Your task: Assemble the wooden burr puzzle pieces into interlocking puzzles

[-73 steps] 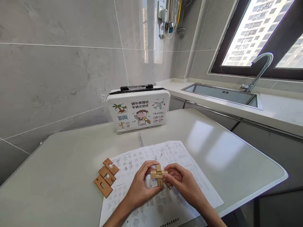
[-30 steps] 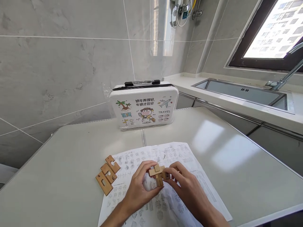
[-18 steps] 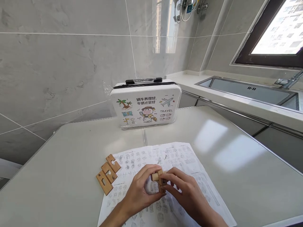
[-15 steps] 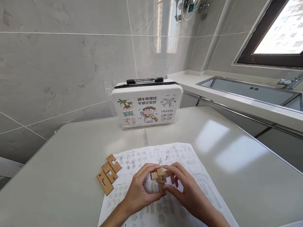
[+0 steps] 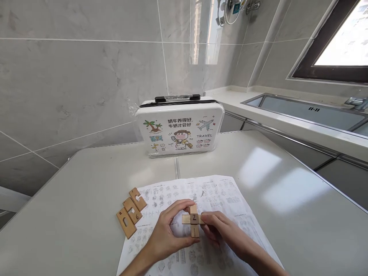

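From the head, the left grip [image 5: 167, 230] held a cross [image 5: 194, 219] made of wood by its top and bottom ends. The right grip [image 5: 224, 226] pinched its right end. So the cross was in between the two grips, with a black Z on its middle. Under both grips lay a big paper [image 5: 238, 214] full of small gray pictures. Left of the left grip, three flat bits [image 5: 135, 218] of wood lay in a slanted row. Past the grips, a white case [image 5: 181, 130] stood on the bench [image 5: 86, 199]. Far off to the right of the right grip was a sink [image 5: 301, 111].
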The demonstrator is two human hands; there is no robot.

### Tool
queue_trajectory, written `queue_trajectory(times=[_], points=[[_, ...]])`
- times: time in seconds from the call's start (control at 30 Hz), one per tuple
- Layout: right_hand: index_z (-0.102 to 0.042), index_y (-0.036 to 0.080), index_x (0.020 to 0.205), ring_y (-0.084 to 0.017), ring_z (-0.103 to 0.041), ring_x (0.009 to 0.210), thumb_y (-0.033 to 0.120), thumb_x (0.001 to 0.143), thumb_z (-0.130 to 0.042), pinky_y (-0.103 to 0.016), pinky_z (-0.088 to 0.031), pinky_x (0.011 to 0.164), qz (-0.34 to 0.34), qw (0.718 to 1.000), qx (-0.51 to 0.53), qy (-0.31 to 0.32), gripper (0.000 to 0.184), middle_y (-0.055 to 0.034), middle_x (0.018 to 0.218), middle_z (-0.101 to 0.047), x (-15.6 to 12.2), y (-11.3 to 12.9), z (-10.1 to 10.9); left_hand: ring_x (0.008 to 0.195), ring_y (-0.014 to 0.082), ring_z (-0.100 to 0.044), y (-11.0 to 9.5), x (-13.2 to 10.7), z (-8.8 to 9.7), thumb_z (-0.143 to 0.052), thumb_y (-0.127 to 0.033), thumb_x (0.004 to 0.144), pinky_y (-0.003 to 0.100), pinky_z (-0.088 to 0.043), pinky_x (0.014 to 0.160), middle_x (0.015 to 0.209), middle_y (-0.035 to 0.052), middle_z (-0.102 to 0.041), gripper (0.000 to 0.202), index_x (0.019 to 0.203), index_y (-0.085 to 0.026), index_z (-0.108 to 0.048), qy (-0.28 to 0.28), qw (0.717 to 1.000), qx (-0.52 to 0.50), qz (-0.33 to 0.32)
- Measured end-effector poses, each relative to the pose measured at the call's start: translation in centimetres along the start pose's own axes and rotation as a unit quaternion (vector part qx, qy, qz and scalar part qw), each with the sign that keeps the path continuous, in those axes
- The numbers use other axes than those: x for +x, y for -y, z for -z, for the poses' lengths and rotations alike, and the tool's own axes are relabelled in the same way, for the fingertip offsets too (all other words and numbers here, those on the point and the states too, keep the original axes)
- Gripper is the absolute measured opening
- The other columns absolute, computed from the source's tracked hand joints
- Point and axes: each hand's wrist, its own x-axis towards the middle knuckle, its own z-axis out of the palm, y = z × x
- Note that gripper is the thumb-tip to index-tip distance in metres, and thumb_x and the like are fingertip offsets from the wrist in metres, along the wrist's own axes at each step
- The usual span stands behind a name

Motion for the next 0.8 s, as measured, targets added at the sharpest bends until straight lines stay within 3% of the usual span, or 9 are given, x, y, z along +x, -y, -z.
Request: queue_trajectory(times=[0.17,0.3,0.5,0.63,0.8], points=[[-0.052,0.02,0.062,-0.014,-0.049,0.053,0.058,0.1,-0.049,-0.029,-0.039,0.058,0.01,0.999,0.011,-0.03,0.054,0.0005,0.056,-0.051,0.1,0.1,0.5,0.134,0.0316,-0.058,0.5,-0.1,-0.3,-0.093,-0.038,0.076,0.049,-0.045,0.118,0.144,0.0072,-0.063,0.074,0.143,-0.036,-0.06,-0.018,0.999,0.004,0.033],[-0.05,0.021,0.062,-0.011,-0.04,0.047,0.058,0.098,-0.054,-0.025,-0.033,0.049,-0.003,0.98,0.171,-0.099,0.052,0.0039,0.053,-0.042,0.6,0.4,2.4,0.134,0.032,-0.058,0.9,0.0,-0.3,-0.086,-0.046,0.084,0.052,-0.045,0.117,0.143,0.0099,-0.063,0.076,0.15,-0.035,-0.051,-0.06,0.993,-0.008,0.097],[-0.053,0.019,0.076,-0.007,-0.035,0.048,0.04,0.095,-0.068,-0.018,-0.029,0.041,-0.008,0.897,0.415,-0.152,0.032,0.0066,0.062,-0.039,1.6,-0.8,5.3,0.129,0.0284,-0.061,0.8,0.4,0.0,-0.067,-0.048,0.099,0.051,-0.045,0.117,0.136,0.011,-0.065,0.043,0.137,-0.03,-0.059,-0.086,0.992,-0.027,0.092],[-0.052,0.019,0.079,-0.006,-0.035,0.045,0.034,0.096,-0.068,-0.017,-0.031,0.038,-0.022,0.849,0.499,-0.172,0.028,0.0075,0.062,-0.036,2.2,-1.6,6.3,0.122,0.0272,-0.064,0.4,0.5,-0.1,-0.064,-0.047,0.1,0.048,-0.049,0.113,0.127,0.0101,-0.067,0.035,0.13,-0.028,-0.062,-0.082,0.992,-0.014,0.096],[-0.046,0.022,0.082,-0.006,-0.036,0.044,0.026,0.098,-0.062,-0.017,-0.035,0.038,-0.023,0.795,0.582,-0.167,0.023,0.008,0.062,-0.036,2.6,-0.9,7.4,0.109,0.0247,-0.067,0.2,0.5,-0.1,-0.063,-0.044,0.1,0.045,-0.052,0.106,0.114,0.0085,-0.07,0.027,0.122,-0.026,-0.063,-0.086,0.992,-0.002,0.091]])
